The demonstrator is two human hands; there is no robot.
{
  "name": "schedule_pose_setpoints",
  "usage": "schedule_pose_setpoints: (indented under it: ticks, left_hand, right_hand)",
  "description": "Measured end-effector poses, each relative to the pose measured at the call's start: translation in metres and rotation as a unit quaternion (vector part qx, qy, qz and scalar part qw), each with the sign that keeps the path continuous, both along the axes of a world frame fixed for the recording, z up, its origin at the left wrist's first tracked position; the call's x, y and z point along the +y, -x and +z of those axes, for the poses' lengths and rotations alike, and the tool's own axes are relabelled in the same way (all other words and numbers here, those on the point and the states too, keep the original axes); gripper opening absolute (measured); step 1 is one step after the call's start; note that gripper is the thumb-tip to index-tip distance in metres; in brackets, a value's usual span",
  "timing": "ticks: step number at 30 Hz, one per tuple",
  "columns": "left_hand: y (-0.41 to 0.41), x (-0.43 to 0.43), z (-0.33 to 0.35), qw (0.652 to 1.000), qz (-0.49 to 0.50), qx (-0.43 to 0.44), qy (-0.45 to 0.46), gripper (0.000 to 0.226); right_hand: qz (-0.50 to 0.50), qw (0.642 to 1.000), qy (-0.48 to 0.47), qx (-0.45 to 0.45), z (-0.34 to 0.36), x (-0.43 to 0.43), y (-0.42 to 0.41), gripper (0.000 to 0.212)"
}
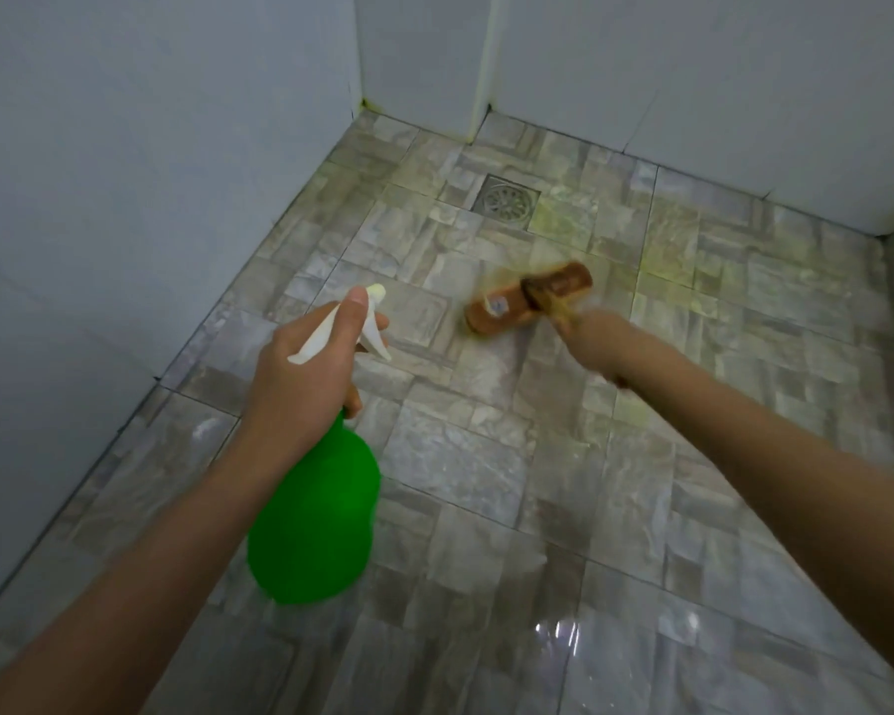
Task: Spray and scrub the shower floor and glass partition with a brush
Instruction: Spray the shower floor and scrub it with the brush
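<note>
My left hand (303, 369) grips the neck of a green spray bottle (313, 518) with a white trigger head (367, 322), its nozzle pointing away over the floor. My right hand (592, 338) is motion-blurred and holds the handle of a brown wooden scrub brush (527, 296). The brush head lies on the grey stone-pattern shower floor (486, 456), a little in front of the drain. The floor looks wet and glossy, with a bright reflection near the bottom.
A square metal floor drain (507, 201) sits near the far wall. White tiled walls (125, 198) close in on the left and back. Yellow-green staining marks the tiles right of the drain (661, 250) and the far corner joints.
</note>
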State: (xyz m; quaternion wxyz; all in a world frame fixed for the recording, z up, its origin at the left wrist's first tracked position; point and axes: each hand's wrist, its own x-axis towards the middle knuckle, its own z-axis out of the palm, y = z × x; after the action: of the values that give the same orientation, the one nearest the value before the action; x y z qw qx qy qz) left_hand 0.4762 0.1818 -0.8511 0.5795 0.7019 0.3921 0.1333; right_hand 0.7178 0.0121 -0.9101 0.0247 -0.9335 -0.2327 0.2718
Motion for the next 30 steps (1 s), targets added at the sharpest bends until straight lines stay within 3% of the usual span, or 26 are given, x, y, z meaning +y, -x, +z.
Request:
schedule_pose_setpoints:
  ticks: [3,5,9,13,17,22,26,30]
  left_hand:
    - [0.002,0.009,0.001,1.000,0.003,0.003,0.002,0.039]
    - [0.001,0.013,0.001,1.000,0.010,0.005,0.003,0.038]
    - [-0.006,0.015,-0.007,1.000,-0.002,-0.002,0.002,0.038]
    - [-0.010,0.018,-0.010,1.000,0.007,0.003,0.013,0.041]
    - [-0.012,0.023,-0.006,1.000,0.017,0.007,0.025,0.040]
    - [-0.015,0.019,-0.009,1.000,-0.024,0.006,0.003,0.042]
    - [-0.014,0.021,-0.006,1.000,-0.006,0.016,0.018,0.045]
    - [-0.015,0.028,-0.005,0.999,0.010,0.015,0.029,0.042]
  right_hand:
    - [-0.022,0.998,0.053,0.005,0.007,-0.040,0.029,0.052]
    - [0.001,0.999,0.053,-0.008,0.004,-0.017,0.012,0.049]
    - [-0.007,0.999,-0.023,-0.022,-0.011,0.076,-0.056,0.053]
    - [-0.019,0.997,-0.072,-0.010,0.004,0.049,-0.056,0.042]
    - [-0.045,0.999,0.025,-0.015,0.010,0.003,-0.056,0.043]
    - [-0.027,0.999,-0.017,-0.041,0.000,0.063,-0.105,0.052]
    - [-0.030,0.999,0.013,-0.014,0.017,0.022,-0.081,0.041]
    - [-0.032,0.999,0.028,-0.006,0.018,0.044,-0.092,0.048]
